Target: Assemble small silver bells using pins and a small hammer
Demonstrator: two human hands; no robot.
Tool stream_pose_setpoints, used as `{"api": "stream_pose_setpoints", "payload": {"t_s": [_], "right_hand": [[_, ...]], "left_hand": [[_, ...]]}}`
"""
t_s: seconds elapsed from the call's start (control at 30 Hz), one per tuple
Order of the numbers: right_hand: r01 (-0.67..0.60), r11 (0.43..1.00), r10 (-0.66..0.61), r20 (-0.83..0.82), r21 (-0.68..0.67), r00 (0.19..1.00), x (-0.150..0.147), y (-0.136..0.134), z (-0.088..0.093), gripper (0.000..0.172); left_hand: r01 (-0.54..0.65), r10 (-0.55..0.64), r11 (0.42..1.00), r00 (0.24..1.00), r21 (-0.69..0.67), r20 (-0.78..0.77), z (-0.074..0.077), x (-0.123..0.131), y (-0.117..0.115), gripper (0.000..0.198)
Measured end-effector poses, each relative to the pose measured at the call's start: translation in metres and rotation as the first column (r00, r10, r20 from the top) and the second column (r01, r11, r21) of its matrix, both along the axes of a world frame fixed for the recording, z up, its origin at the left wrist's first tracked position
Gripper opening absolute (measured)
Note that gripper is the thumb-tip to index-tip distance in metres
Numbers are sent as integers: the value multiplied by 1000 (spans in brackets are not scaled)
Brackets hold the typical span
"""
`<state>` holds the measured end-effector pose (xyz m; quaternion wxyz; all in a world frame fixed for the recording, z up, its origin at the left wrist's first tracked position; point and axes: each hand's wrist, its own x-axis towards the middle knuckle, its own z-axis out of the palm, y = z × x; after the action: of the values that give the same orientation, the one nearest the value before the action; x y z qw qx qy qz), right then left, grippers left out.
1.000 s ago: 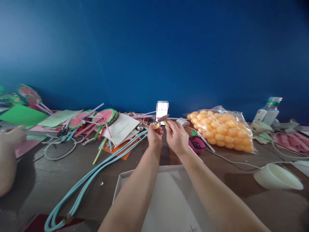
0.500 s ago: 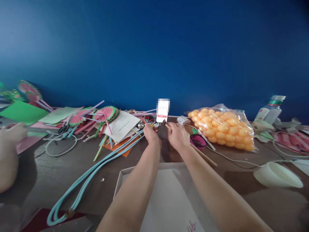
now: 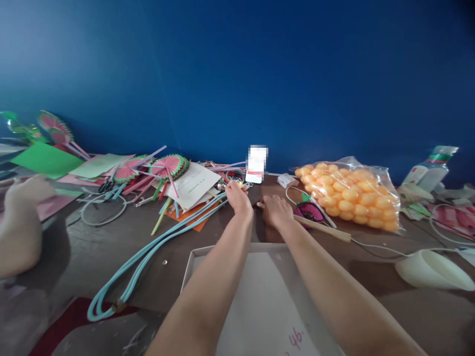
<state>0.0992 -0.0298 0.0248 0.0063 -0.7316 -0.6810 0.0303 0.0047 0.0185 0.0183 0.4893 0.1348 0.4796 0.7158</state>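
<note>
My left hand [image 3: 240, 199] is closed around the near end of a light blue cord [image 3: 156, 244]. The cord's doubled strands run down to the lower left, where a brown bead [image 3: 118, 305] gathers them. Shiny round metal pieces [image 3: 221, 185] sit just beyond my left fingers, and a small metal clasp [image 3: 249, 185] shows beside them. My right hand [image 3: 277, 210] grips a slim wooden stick [image 3: 332, 230] low over the table. One end pokes out past the fingertips and the thicker end points right; its tip is too small to make out.
A phone [image 3: 256, 170] stands against the blue wall. Right of my hands are a white charger [image 3: 287, 181], a purple dish [image 3: 310, 212], a bag of orange balls [image 3: 352, 198] and a white cup [image 3: 432, 269]. Paper fans [image 3: 168, 167] and another person's limb [image 3: 22, 222] are left; a shallow box [image 3: 260, 291] lies under my forearms.
The view has shifted, moving most things rightward in the picture. My right hand has lowered, and the wooden stick has swung flatter, its thick end further right. My left hand keeps its grip.
</note>
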Motion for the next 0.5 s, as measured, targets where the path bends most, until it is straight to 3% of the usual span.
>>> {"api": "stream_pose_setpoints", "payload": {"t_s": [0.23, 0.3, 0.4, 0.5], "right_hand": [[-20, 997, 17, -43, -68, 999, 2, 0, -5, 29], [-30, 999, 28, -78, -34, 997, 3, 0, -2, 32], [-7, 963, 56, -173, 270, 983, -4, -3, 10, 39], [-94, 798, 279, -226, 595, 933, -24, -13, 27, 36]], "left_hand": [[28, -26, 998, 999, -48, 41, -4, 1, 5, 18], [39, -36, 998, 998, -57, 42, -4, 2, 7, 18], [42, -38, 997, 996, -60, 76, -5, 2, 8, 18], [66, -59, 996, 990, -52, 128, -6, 1, 7, 19]]}}
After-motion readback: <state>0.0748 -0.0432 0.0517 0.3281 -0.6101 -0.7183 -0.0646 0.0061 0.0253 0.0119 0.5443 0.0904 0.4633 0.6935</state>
